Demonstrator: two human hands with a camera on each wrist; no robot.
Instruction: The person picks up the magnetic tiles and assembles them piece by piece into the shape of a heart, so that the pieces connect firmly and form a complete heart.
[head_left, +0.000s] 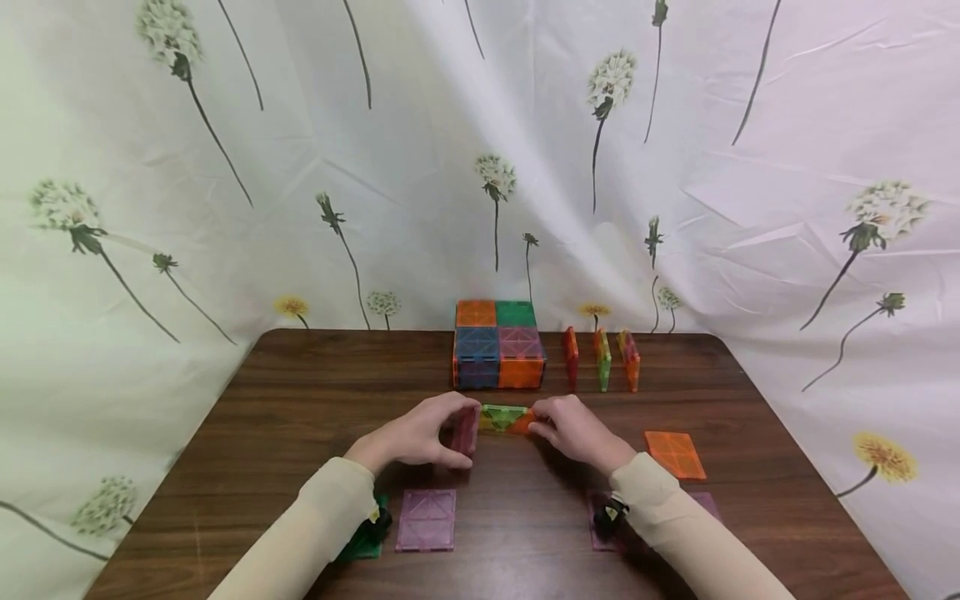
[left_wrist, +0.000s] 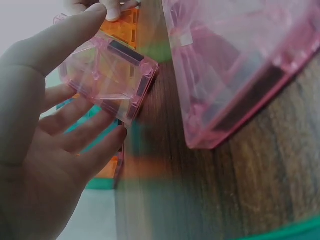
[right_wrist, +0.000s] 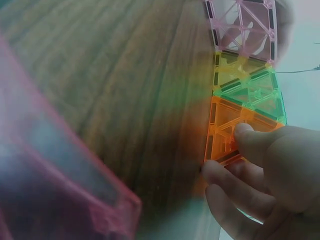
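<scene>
My left hand [head_left: 420,429] holds a translucent pink magnetic tile [left_wrist: 107,72] on edge, thumb on one face and fingers on the other. The tile stands at the left end of a short upright row. Beside it in the row come a yellow tile piece and a green triangular tile [right_wrist: 255,95], then an orange tile [right_wrist: 225,125]. That orange tile is pinched between the thumb and fingers of my right hand [head_left: 573,429]. In the right wrist view the pink tile appears to meet the yellow part, with left fingers showing through it.
Behind the row stands a box of coloured tiles [head_left: 476,371]. Three tiles stand on edge right of it, including a red one [head_left: 572,358]. Flat on the table [head_left: 300,400] lie an orange tile [head_left: 675,454], a purple tile [head_left: 426,521] and a green tile [head_left: 367,546] partly under my left sleeve.
</scene>
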